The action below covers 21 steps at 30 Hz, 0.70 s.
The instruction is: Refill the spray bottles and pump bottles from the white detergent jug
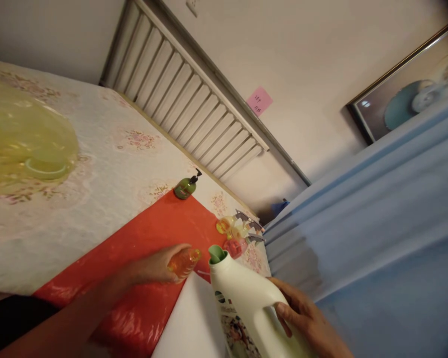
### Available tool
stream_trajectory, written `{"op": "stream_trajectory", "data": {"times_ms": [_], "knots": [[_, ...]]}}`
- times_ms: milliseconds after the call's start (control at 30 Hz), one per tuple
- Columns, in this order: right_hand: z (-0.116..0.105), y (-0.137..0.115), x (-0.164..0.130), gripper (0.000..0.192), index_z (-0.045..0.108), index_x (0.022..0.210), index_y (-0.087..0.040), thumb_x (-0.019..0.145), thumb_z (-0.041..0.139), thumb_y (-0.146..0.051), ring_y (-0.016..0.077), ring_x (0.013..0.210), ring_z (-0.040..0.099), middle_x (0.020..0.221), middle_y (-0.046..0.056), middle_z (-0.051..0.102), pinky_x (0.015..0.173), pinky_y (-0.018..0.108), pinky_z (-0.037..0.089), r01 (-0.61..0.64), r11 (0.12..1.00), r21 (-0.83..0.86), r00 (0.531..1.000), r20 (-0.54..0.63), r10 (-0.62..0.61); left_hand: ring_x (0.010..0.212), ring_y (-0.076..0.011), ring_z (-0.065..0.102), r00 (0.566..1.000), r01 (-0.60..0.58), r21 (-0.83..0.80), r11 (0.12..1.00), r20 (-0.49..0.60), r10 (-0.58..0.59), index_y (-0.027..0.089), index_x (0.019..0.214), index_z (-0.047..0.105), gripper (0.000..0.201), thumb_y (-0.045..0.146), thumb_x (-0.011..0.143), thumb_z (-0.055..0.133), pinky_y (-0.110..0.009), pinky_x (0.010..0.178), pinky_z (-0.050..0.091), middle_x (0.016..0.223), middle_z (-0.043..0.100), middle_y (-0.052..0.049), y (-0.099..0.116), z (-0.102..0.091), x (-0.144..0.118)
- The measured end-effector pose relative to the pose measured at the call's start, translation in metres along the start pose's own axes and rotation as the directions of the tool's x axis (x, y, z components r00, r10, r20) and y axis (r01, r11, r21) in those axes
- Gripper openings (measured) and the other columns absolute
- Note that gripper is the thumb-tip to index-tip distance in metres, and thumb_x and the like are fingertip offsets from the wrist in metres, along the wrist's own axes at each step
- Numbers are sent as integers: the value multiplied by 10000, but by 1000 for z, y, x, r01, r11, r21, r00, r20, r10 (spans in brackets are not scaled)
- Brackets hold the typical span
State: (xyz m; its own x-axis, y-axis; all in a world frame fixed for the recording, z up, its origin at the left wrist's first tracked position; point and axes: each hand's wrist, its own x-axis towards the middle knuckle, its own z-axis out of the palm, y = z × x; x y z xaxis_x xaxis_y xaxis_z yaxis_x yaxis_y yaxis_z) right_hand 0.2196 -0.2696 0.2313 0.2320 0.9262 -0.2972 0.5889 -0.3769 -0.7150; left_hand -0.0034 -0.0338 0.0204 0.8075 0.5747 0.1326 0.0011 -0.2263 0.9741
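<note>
My left hand (168, 263) is wrapped round a small clear bottle of orange liquid (184, 262), held over the red sheet (149, 233). Its neck points toward the mouth of a large pale detergent jug (242, 293), with a gap between the two. The jug's green pour spout (217, 254) is uncovered, and a picture label shows on its side. My right hand (302, 313) grips the jug by its moulded handle. Part of the jug's base is cut off by the frame's lower edge.
A green pump bottle (185, 188) stands at the red sheet's far corner. Several clear spray bottles (233, 236) cluster near the table's end. A white board or box (194, 318) lies beneath the jug. At left sits a yellow translucent bag (26, 139); a blue curtain (377, 238) hangs right.
</note>
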Motion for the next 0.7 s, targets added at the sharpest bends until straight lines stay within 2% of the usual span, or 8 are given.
{"op": "stream_trajectory", "data": {"times_ms": [100, 300, 533, 700], "knots": [[-1, 0, -3, 508, 560, 1304, -245, 892, 578, -542, 99, 606, 442, 932, 22, 573, 517, 219, 370, -8, 1000, -4, 1000, 24, 8, 1179, -322, 595, 999, 38, -3, 999, -11, -38, 273, 1313, 507, 669, 479, 707, 704, -367, 955, 494, 1315, 625, -92, -5, 4, 1], [-4, -3, -4, 532, 551, 1325, -244, 883, 594, -535, 96, 591, 438, 931, 25, 590, 502, 217, 364, -20, 999, -44, 999, 46, 22, 1204, -327, 584, 1000, 12, -20, 1000, 4, -12, 229, 1367, 470, 765, 419, 667, 711, -341, 973, 483, 1344, 614, -101, -18, 3, 4], [-4, -16, 1, 583, 556, 1317, -209, 863, 595, -573, 94, 573, 434, 862, 20, 584, 480, 206, 362, -24, 991, -134, 997, 67, 34, 1201, -334, 582, 991, 47, -110, 993, 133, -32, 251, 1305, 522, 689, 319, 643, 699, -336, 891, 517, 1309, 642, -60, -4, -9, 1], [-3, -25, 5, 613, 570, 1297, -178, 848, 595, -594, 92, 552, 434, 825, 20, 587, 467, 208, 350, -31, 980, -194, 997, 70, 45, 1123, -303, 622, 984, 4, -207, 978, 177, 34, 227, 1235, 552, 586, 287, 667, 687, -336, 884, 508, 1226, 677, -56, -4, -9, 3]]}}
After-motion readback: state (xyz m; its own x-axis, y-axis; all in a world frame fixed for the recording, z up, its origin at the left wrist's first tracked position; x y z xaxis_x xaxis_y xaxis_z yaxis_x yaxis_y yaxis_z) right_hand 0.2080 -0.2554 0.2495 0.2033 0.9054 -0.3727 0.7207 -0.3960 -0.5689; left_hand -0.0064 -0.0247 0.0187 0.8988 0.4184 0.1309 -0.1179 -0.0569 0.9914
